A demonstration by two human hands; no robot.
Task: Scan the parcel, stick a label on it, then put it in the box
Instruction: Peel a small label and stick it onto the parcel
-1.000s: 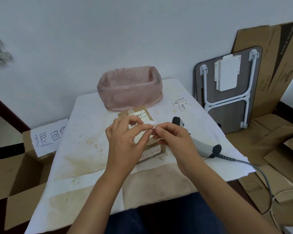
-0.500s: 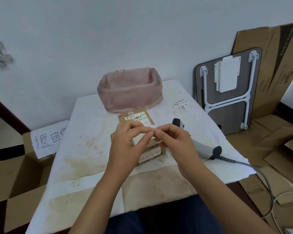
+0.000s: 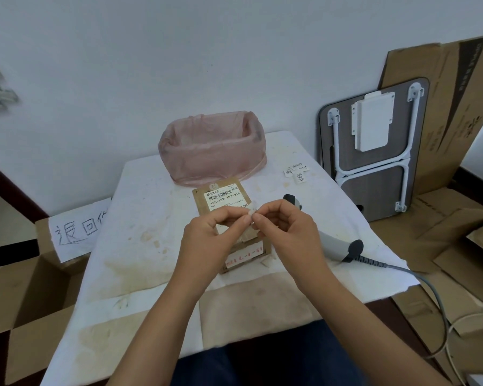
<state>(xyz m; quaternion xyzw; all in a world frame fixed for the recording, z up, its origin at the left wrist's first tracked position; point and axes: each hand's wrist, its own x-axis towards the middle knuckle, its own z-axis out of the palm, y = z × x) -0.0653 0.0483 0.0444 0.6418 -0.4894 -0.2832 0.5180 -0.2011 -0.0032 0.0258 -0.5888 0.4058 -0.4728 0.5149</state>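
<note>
Cardboard box [image 3: 25,288] waits open off the table's [image 3: 140,218] left edge; at its centre the parcel [image 3: 221,199] lies flat. Above it, left hand [image 3: 207,240] and right hand [image 3: 290,235], now drawn closer together, pinch a label [image 3: 251,215], seemingly peeling it; the scanner [image 3: 335,243] rests near the right edge.

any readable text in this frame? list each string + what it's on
"15H-159-A03-210": white shipping label with barcode, on the brown parcel.
"退回件" (last character cut off by the table): handwritten paper sign on the cardboard box at left.
Red handwriting on the parcel's near label: digits and dashes, not legible.
Small loose labels at the table's far right: too small.
Print on the leaning cardboard: blurred.
</note>
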